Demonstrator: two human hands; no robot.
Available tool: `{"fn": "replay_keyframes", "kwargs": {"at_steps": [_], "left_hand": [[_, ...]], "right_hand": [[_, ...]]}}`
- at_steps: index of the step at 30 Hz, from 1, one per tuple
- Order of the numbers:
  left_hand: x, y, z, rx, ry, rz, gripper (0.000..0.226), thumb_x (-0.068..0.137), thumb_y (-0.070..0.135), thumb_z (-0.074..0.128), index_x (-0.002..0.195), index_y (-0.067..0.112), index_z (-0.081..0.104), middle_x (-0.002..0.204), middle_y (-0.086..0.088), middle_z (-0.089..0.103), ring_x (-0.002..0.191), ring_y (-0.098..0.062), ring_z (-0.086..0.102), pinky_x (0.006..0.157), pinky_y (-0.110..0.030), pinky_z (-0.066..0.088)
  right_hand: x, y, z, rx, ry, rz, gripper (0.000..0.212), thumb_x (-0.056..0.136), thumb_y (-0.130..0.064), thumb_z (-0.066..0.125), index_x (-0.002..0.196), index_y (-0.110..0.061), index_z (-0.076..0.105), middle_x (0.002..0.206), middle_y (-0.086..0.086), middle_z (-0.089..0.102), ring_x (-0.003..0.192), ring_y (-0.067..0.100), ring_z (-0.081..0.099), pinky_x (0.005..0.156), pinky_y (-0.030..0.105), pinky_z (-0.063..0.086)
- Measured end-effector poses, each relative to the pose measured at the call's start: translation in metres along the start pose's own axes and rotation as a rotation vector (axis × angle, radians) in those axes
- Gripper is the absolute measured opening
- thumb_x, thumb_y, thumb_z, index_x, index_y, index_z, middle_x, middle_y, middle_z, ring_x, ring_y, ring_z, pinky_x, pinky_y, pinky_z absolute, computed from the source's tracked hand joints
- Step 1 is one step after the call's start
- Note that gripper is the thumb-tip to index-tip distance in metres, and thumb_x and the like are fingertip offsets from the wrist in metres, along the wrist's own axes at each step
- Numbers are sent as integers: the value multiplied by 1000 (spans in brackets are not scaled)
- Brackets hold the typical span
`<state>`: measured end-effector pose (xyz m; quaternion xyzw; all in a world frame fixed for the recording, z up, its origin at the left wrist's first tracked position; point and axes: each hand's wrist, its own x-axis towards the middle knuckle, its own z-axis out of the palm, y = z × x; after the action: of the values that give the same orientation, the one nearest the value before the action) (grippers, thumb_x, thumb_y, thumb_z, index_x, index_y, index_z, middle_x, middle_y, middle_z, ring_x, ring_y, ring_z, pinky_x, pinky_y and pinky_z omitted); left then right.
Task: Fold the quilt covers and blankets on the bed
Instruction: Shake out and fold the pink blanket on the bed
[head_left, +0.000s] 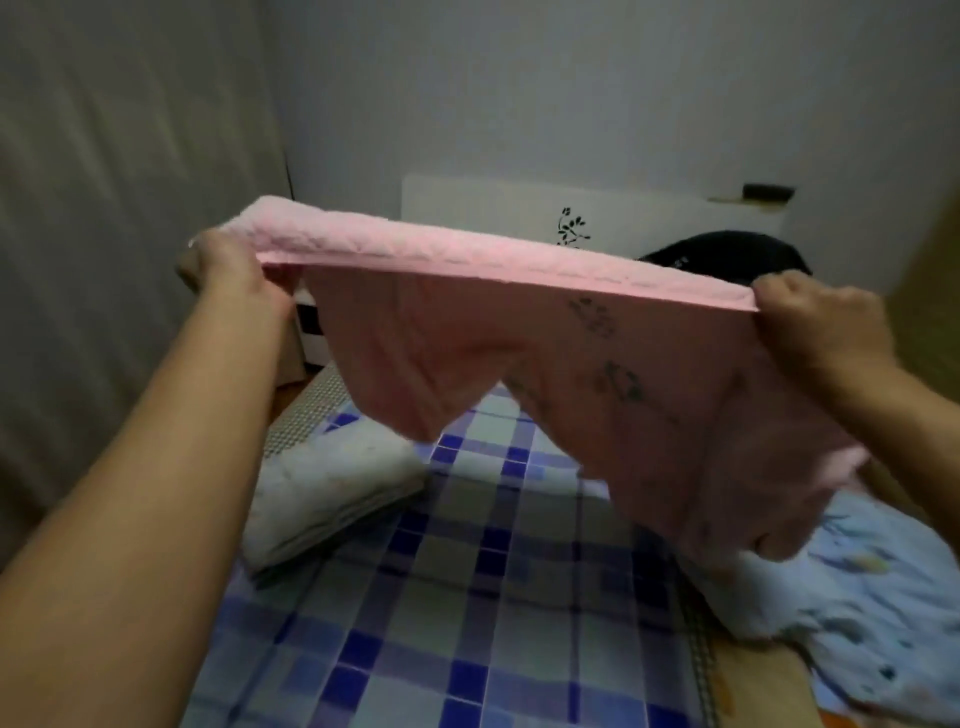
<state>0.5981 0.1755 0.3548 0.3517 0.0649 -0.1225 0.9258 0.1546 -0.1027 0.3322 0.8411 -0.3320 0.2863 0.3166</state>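
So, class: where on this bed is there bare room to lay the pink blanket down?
The checked sheet lies bare between the folded white quilt on the left and the light blue printed bedding on the right. The right side is crowded.

A white headboard (597, 213) with a black floral motif (571, 227) stands against the pale back wall (571, 88). A dark object (727, 252) lies just in front of it, too blurred to identify. A grey curtain (104, 182) hangs at the left. A small dark item (768, 192) rests on the headboard's top right corner.
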Motion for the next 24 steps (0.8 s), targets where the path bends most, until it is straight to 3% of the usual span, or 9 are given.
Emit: {"fn": "replay_keyframes", "kwargs": {"at_steps": [8, 12, 15, 17, 18, 19, 20, 22, 24], "left_hand": [[-61, -148, -294, 326, 279, -478, 24, 99, 4, 42, 92, 15, 62, 64, -2, 73, 61, -22, 69, 46, -34, 58], [-134, -195, -434, 627, 420, -714, 16, 100, 11, 45, 105, 17, 59, 90, -12, 64, 75, -28, 60, 53, -35, 55], [-172, -208, -518, 768, 578, -873, 20, 103, 8, 43, 88, 9, 56, 89, -17, 59, 70, -29, 52, 31, -30, 49], [-185, -214, -580, 971, 633, -971, 28, 103, 6, 43, 79, 0, 54, 97, -21, 61, 67, -31, 48, 23, -28, 40], [-192, -217, -605, 1066, 609, -1001, 28, 103, 8, 45, 79, -1, 55, 100, -24, 63, 70, -34, 53, 27, -32, 46], [-204, -212, -608, 1149, 551, -1025, 24, 102, 10, 48, 83, 1, 59, 101, -24, 65, 77, -37, 59, 41, -37, 57], [-215, -210, -610, 1150, 507, -1046, 18, 100, 13, 51, 90, 3, 62, 101, -23, 66, 86, -39, 64, 62, -45, 62], [-238, -205, -582, 1124, 374, -1033, 17, 92, 14, 61, 97, 0, 69, 100, -25, 70, 95, -43, 67, 88, -55, 54], [-248, -199, -528, 1065, 149, -1023, 28, 78, 17, 72, 100, 0, 74, 100, -24, 73, 97, -44, 69, 94, -59, 52]], "right_hand": [[-144, -26, 46, 92, -493, -394, 41, 51, -14, 87, 84, -14, 63, 70, 10, 56, 36, 28, 51, 36, 28, 30], [-293, -40, 75, 249, -795, -419, 37, 61, -30, 76, 82, -27, 46, 63, 5, 53, 32, 25, 49, 29, 27, 30], [-379, -64, 72, 211, -1053, -435, 34, 80, -32, 68, 113, -22, 61, 120, 12, 64, 97, 29, 70, 63, 28, 51], [-429, -82, 72, 353, -1067, -352, 62, 79, -10, 69, 137, -27, 56, 140, -15, 53, 130, 2, 43, 75, 3, 40], [-450, -90, 74, 423, -1108, -269, 69, 73, -2, 75, 129, -40, 59, 110, -32, 59, 89, -10, 51, 82, -4, 33], [-462, -96, 76, 445, -1208, -301, 56, 68, -9, 84, 100, -51, 65, 74, -30, 53, 79, -24, 13, 93, -3, 29], [-466, -104, 82, 441, -1358, -368, 36, 62, -27, 89, 67, -44, 58, 56, -28, 45, 73, -20, 50, 100, 5, 34], [-454, -128, 92, 270, -1452, -618, 31, 64, -56, 78, 65, -33, 58, 63, -14, 61, 66, 2, 67, 79, 18, 52], [-405, -158, 91, 320, -1338, -739, 50, 82, -69, 40, 108, -34, 63, 108, -8, 68, 98, 15, 68, 82, 29, 53]]}}
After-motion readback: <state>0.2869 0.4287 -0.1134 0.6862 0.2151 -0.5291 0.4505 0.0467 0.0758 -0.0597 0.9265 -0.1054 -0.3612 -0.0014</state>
